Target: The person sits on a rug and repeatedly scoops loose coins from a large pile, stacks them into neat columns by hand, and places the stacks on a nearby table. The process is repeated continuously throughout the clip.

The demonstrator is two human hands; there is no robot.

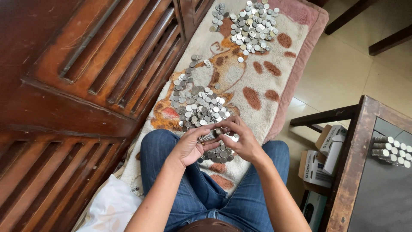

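- We are seated on the floor, knees in blue jeans [189,189], looking down at a patterned blanket [257,81] spread ahead of us.
- Left hand [189,148] is curled around a stack of coins [209,136]; the fingers wrap it from below and the grip is closed on it.
- The stack lies on its side, its long axis running from near left to far right, tilted slightly upward toward the right hand.
- Right hand [241,139] meets the far-right end of the stack; thumb and fingertips are pinched together there. Whether they hold a loose coin or only press the end of the stack, we cannot tell.
- Both hands hover just above the near edge of the near coin pile [197,105], which lies directly beyond the fingers; a few more coins [219,154] sit under the hands, between the knees.
- A second, far coin pile [251,25] lies well apart at the far end of the blanket.
- Left: a dark wooden slatted panel [86,64] alongside the blanket.
- Right: a dark worktop [365,141] carrying finished coin rolls [392,150] laid side by side; small cardboard boxes [326,154] sit on the floor beside it.
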